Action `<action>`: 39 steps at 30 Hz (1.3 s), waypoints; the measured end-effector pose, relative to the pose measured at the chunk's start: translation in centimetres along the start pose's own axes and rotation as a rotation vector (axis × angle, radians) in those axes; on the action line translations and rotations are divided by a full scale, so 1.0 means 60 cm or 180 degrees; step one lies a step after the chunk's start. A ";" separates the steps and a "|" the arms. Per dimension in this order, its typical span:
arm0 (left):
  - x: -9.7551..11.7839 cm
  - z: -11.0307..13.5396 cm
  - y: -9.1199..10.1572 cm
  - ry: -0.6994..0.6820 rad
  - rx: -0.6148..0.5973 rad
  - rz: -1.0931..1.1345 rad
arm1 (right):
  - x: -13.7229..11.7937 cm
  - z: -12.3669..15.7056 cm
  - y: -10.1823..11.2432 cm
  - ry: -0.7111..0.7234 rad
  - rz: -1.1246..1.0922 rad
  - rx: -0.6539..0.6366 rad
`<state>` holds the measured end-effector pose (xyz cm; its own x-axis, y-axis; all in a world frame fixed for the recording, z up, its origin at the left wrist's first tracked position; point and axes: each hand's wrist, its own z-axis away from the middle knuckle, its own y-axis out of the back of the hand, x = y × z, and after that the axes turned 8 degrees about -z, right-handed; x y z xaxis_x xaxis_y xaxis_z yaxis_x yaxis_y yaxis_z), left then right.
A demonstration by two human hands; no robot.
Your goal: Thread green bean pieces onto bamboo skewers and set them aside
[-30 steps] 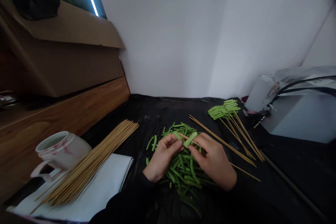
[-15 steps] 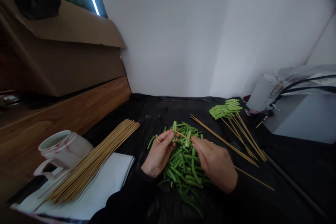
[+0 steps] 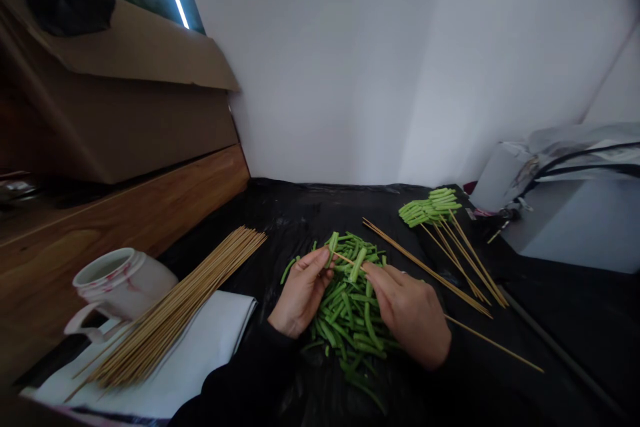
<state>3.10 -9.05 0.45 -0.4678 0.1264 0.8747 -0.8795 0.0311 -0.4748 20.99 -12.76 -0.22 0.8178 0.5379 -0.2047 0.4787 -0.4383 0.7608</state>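
My left hand [image 3: 300,295] and my right hand [image 3: 410,315] both pinch a thin bamboo skewer [image 3: 400,287] above a heap of cut green beans [image 3: 353,323]. The skewer runs from my left fingertips, under my right hand, and out to the lower right. A cut bean piece [image 3: 357,265] sits on it between my hands, and another piece [image 3: 332,247] stands at my left fingertips. Further back, several beans lie threaded on skewers in a bunch [image 3: 429,208].
A thick bundle of bamboo skewers [image 3: 200,287] lies on a white sheet [image 3: 215,340] beside a white mug [image 3: 120,283]. Black plastic [image 3: 295,213] covers the table, with a wooden board [image 3: 125,213] and cardboard [image 3: 135,60] at left and a white appliance with cables [image 3: 565,207] at right.
The skewer has slid toward the lower right, its far end reaching further out past my right hand. My hands have drawn slightly apart from their earlier close pinch.
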 end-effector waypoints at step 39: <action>-0.002 -0.009 0.006 0.0076 0.0189 0.0149 | 0.003 0.005 -0.005 0.0026 0.0209 0.0081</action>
<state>2.89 -8.53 0.10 -0.5069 0.1500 0.8489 -0.8607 -0.0343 -0.5079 21.12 -12.73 -0.64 0.8451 0.5132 -0.1499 0.4323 -0.4909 0.7564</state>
